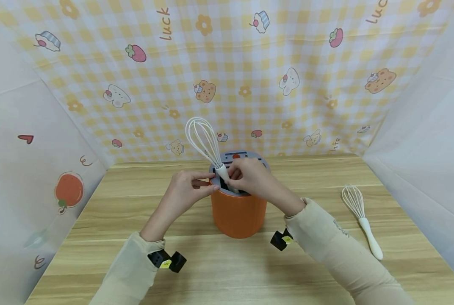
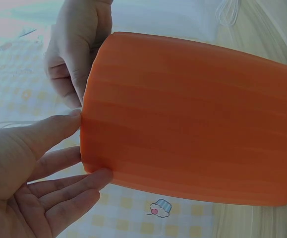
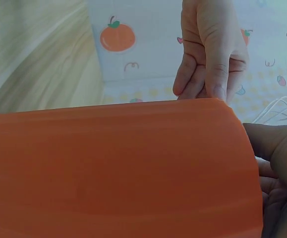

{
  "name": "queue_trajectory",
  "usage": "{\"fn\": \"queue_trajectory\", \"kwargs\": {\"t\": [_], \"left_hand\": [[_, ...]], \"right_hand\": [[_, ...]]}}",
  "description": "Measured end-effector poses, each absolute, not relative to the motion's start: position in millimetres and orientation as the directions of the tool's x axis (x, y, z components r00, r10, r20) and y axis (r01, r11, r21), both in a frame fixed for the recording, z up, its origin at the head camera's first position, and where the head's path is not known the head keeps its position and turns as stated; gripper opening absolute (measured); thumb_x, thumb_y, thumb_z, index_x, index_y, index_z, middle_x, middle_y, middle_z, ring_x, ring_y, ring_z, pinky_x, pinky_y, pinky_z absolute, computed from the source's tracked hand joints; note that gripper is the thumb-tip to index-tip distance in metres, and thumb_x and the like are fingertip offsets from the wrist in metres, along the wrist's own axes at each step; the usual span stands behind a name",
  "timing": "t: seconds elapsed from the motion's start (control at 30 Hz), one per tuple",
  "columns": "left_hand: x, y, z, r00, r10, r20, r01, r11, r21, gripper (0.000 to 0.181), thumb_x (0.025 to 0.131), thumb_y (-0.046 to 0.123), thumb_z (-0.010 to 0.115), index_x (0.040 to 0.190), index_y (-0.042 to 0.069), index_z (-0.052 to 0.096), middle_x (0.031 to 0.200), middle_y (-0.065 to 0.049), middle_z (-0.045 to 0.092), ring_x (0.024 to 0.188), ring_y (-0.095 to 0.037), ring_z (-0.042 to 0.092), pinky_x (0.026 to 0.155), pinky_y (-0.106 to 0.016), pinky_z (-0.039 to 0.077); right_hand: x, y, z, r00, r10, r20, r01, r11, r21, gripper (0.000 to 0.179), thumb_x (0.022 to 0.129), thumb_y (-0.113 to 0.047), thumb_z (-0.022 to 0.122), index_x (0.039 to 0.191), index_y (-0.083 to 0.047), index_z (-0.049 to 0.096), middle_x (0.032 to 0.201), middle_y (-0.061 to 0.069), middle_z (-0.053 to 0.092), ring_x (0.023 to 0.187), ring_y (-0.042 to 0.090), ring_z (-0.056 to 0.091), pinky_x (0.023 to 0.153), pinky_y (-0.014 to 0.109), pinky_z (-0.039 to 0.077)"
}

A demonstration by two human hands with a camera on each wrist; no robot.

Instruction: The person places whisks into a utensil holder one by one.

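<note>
An orange utensil holder (image 1: pixel 239 216) with a grey slotted top (image 1: pixel 216 183) stands upright on the table. One white whisk (image 1: pixel 222 172) leans to the left over it, wires up, the lower end of its handle down in a front opening of the top. My right hand (image 1: pixel 251 180) pinches that handle between thumb and fingers, close over the top. At the holder's left rim, my left hand (image 1: pixel 186 188) touches the edge with thumb and fingers fairly straight. From the left wrist view, the left fingertips (image 2: pixel 102 177) rest against the holder's side.
A second white whisk (image 1: pixel 361 217) lies on the wooden table (image 1: pixel 143 212) at the right, wires pointing away. Behind the table hangs a yellow checked cloth (image 1: pixel 234 63), with pale cloth walls at both sides.
</note>
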State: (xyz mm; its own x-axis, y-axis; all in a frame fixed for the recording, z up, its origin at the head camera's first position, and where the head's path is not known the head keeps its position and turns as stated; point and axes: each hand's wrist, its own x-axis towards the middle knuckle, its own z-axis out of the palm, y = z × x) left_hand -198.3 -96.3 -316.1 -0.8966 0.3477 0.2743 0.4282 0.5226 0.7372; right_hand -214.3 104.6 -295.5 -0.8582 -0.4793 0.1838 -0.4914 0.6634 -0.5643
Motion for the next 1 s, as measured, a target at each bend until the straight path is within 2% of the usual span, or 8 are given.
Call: {"fn": "queue_trajectory", "kwargs": {"t": [0.3, 0.67, 1.0], "left_hand": [[-198.2, -96.0, -316.2, -0.891, 0.352, 0.285, 0.438, 0.51, 0.74, 0.032, 0.078, 0.018, 0.075, 0.106, 0.005, 0.069, 0.106, -0.011, 0.066, 0.082, -0.017, 0.067, 0.063, -0.029, 0.053], [-198.4, -96.0, -316.1, -0.901, 0.345, 0.261, 0.414, 0.509, 0.755, 0.031, 0.078, 0.019, 0.074, 0.106, 0.006, 0.07, 0.107, -0.01, 0.065, 0.083, -0.018, 0.067, 0.065, -0.029, 0.053], [-198.2, -95.2, -315.9, -0.902, 0.336, 0.272, 0.419, 0.523, 0.742, 0.031, 0.078, 0.019, 0.074, 0.106, 0.006, 0.07, 0.105, -0.011, 0.066, 0.082, -0.018, 0.067, 0.063, -0.03, 0.053]], "right_hand": [[-216.9, 103.8, -299.3, -0.848, -0.509, 0.148, -0.495, 0.66, -0.566, 0.007, 0.082, -0.011, 0.069, 0.086, -0.006, 0.068, 0.077, 0.0, 0.067, 0.071, 0.007, 0.063, 0.066, 0.022, 0.05], [-217.8, 105.4, -302.9, -0.817, -0.548, 0.182, -0.55, 0.644, -0.532, 0.003, 0.079, -0.007, 0.07, 0.079, -0.004, 0.069, 0.072, -0.001, 0.067, 0.068, 0.007, 0.063, 0.064, 0.021, 0.05], [-216.0, 106.5, -301.6, -0.842, -0.51, 0.174, -0.509, 0.644, -0.571, 0.005, 0.078, -0.008, 0.071, 0.082, -0.005, 0.072, 0.076, 0.001, 0.068, 0.07, 0.008, 0.065, 0.065, 0.023, 0.051]]}}
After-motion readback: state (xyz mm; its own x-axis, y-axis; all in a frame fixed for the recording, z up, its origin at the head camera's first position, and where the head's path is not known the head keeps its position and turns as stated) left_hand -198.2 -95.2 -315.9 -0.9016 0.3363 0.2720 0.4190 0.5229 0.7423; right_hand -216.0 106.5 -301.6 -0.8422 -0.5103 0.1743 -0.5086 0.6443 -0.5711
